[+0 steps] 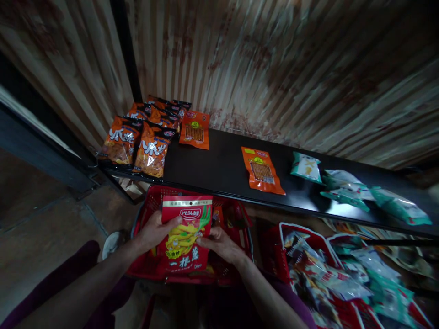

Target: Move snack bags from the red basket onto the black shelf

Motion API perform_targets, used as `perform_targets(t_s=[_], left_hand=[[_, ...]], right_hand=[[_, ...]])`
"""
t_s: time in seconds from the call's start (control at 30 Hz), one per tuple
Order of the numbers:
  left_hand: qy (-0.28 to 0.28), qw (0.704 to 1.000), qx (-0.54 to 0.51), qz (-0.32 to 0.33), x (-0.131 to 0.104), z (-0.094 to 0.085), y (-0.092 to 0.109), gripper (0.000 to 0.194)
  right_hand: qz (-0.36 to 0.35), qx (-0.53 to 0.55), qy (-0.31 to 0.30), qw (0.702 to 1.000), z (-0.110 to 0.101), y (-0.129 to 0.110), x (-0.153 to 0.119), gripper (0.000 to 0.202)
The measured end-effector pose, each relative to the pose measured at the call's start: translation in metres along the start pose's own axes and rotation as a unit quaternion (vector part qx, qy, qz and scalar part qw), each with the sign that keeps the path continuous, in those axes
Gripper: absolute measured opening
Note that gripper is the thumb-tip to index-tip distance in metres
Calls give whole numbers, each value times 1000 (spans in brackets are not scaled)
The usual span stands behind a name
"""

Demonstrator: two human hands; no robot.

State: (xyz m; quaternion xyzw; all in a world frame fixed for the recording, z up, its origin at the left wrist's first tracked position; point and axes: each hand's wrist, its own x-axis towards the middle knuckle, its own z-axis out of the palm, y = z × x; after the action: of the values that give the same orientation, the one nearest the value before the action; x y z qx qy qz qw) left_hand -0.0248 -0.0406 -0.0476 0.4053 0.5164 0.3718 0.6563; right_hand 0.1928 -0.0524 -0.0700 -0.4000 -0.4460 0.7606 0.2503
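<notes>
A red snack bag (187, 235) with yellow sticks pictured on it is held upright over a red basket (137, 256). My left hand (154, 233) grips its left side, thumb across the front. On its right side, my right hand (222, 244) pinches the bag with the thumb in front. The other fingers of both hands are partly hidden behind the bag. Some packets lie inside the basket, mostly covered by the bag and my hands.
A black shelf (212, 160) holds several orange-black bags (152, 148), two flat orange packets (262, 171) and several green-white bags (307, 167). Baskets full of packets (318, 269) stand at the lower right. A corrugated wall (240, 68) rises behind, and a metal post (51, 151) is at left.
</notes>
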Motion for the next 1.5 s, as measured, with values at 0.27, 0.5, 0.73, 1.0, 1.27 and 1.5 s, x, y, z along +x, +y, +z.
perform_targets(t_s=[0.27,0.5,0.73,1.0,1.27,1.5], left_hand=[[-43,996,-39,73,20,21,46,37],[-51,994,-60,69,36,39,34,38],[-26,992,-26,121,52,45,19,33],[162,975,47,144,64,31,27,25],[223,965,65,119,69,32,24,19],[194,975,-34,106,74,35,18,24]], right_hand=[[-55,68,104,991,-15,-26,-4,26],[-67,148,203,966,-33,-39,-4,24],[-57,181,234,954,-27,-58,-1,25],[-55,-76,177,980,-48,-109,35,31],[-198,-457,385,777,-113,-156,162,45],[-197,-610,285,713,-109,-171,231,37]])
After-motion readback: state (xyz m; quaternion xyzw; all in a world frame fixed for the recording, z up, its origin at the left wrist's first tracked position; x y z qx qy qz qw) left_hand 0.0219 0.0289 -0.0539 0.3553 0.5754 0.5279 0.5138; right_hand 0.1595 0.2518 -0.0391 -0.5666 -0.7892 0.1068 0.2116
